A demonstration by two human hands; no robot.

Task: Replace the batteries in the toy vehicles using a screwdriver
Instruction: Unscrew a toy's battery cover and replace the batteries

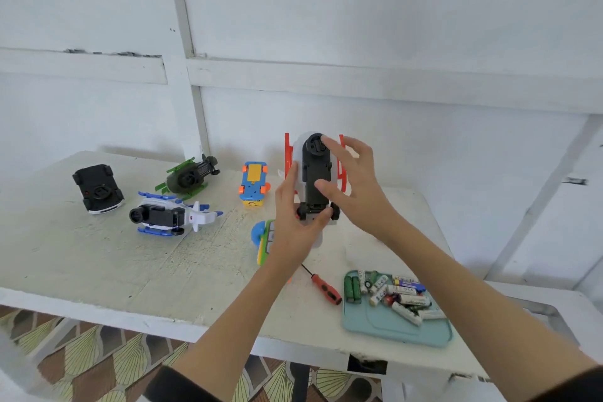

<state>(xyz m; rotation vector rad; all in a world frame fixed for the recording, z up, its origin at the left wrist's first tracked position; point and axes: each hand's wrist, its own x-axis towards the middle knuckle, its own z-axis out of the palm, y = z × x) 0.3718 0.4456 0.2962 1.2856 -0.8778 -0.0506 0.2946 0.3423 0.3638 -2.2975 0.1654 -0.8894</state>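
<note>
Left hand (pixel 295 215) grips the upturned white-and-red toy (pixel 315 173) while the right hand (pixel 350 179), fingers spread, only touches its underside; a loosened left-hand grip could drop it onto the table (pixel 98 271).

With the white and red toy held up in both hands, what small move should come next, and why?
Probably the right hand should let go and reach for the red screwdriver lying beside the battery tray. The left hand already grips the toy helicopter with its black underside facing the camera, and neither hand holds a tool.
</note>
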